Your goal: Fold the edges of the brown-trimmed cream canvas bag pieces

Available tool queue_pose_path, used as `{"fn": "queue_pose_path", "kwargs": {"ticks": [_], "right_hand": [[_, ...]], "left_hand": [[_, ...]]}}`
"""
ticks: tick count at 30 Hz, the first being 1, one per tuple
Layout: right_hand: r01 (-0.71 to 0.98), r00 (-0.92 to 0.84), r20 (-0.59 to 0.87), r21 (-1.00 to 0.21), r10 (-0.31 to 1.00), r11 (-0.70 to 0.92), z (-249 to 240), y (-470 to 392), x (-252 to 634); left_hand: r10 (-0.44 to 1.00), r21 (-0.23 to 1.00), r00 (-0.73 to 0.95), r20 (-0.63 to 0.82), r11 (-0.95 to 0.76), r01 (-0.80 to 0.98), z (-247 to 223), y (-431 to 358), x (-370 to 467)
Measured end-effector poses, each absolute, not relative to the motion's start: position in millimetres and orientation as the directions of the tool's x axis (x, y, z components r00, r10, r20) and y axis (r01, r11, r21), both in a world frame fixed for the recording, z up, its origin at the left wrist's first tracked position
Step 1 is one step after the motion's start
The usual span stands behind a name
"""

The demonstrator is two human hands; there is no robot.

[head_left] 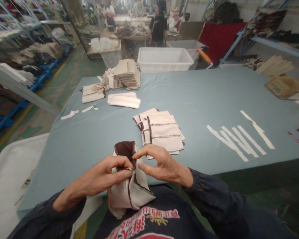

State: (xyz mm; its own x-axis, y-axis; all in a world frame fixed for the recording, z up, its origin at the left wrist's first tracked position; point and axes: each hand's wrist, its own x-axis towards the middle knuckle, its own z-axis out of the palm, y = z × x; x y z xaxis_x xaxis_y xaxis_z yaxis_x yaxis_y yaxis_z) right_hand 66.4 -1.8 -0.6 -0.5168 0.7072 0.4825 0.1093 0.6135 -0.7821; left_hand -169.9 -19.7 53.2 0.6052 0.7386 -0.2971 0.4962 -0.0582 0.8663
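A beige fabric pouch (139, 194) with dark brown piping and a brown lining is held in front of my body at the table's near edge, its mouth facing up. My left hand (102, 174) pinches the pouch's seamed rim between thumb and forefinger. At the other side of the rim, my right hand (161, 162) has its forefinger at the brown lining and its thumb at the beige outside, with the edge between them. Just beyond the hands lies a stack of flat beige pieces with brown piping (164, 127).
White strips (239, 141) lie on the blue-grey table (196, 99) at right, near a small red cutter (295, 137). Folded beige pieces (127, 73) are stacked at the far left, behind two pale flat panels (124, 100). A white bin (165, 58) stands beyond the table; a person (158, 28) is farther back.
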Motion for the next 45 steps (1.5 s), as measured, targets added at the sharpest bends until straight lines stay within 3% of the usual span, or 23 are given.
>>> {"fn": "queue_pose_path", "kwargs": {"ticks": [5, 13, 20, 24, 30, 35, 39, 45], "right_hand": [[0.075, -0.53, 0.64, -0.618, 0.556, 0.782, -1.9, 2.4, 54.6], [0.304, -0.545, 0.685, -0.376, 0.483, 0.875, -3.7, -1.5, 52.6], [0.465, -0.536, 0.644, -0.315, 0.546, 0.827, -5.4, -1.4, 45.9], [0.471, -0.513, 0.627, -0.365, 0.586, 0.803, -12.0, 3.7, 44.9], [0.353, -0.609, 0.435, -0.599, 0.663, 0.718, -17.4, 18.1, 50.9], [0.377, -0.648, 0.327, -0.647, 0.688, 0.663, -11.6, 29.0, 49.6], [0.359, -0.587, 0.344, -0.701, 0.733, 0.616, -12.8, 36.9, 44.3], [0.189, -0.57, 0.467, -0.726, 0.676, 0.661, -18.9, 56.8, 37.0]], "left_hand": [[0.78, 0.863, 0.572, -0.253, -0.086, 0.498, 52.8, -20.1, -175.8], [0.798, 0.867, 0.554, -0.236, -0.084, 0.491, 45.7, -17.3, -174.5], [0.807, 0.83, 0.527, -0.266, -0.086, 0.551, 42.2, -10.0, -170.5], [0.819, 0.817, 0.499, -0.282, -0.068, 0.573, 38.0, -7.8, -164.6], [0.827, 0.785, 0.444, -0.344, -0.005, 0.619, 30.7, -3.4, -158.8], [0.878, 0.797, 0.408, -0.251, -0.052, 0.602, 30.5, 5.4, -158.8], [0.902, 0.834, 0.38, -0.206, -0.041, 0.55, 30.1, 10.3, -162.6], [0.91, 0.868, 0.351, -0.222, 0.021, 0.496, 28.6, 22.1, -168.2]]}}
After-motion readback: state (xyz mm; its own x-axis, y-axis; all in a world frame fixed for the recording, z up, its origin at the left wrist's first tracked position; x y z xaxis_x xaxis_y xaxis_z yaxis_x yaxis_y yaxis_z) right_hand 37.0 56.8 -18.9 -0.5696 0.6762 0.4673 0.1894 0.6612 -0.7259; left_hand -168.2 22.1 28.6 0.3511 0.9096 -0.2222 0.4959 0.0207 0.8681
